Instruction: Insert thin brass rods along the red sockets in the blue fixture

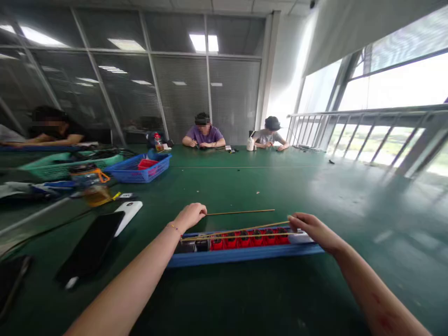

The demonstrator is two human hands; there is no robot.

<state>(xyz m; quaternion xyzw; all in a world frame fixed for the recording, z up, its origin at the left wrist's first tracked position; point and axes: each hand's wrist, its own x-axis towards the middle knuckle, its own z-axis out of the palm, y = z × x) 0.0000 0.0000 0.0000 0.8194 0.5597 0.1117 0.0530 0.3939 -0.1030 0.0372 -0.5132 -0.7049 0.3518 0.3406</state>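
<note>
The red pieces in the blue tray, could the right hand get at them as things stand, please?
Probably yes: the right hand is at the open-topped blue tray, though thin sticks crossing over the red pieces partly obstruct it.

The tabletop (pixel 280 186) is plain green — the long tray (pixel 245 254) blue. Purple shirt (pixel 206 136) on one person; one basket (pixel 138 169) blue, another (pixel 66 164) mint green.

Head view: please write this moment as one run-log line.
left hand: at end of thin stick | right hand: at end of second stick | blue tray: holds red items
</note>
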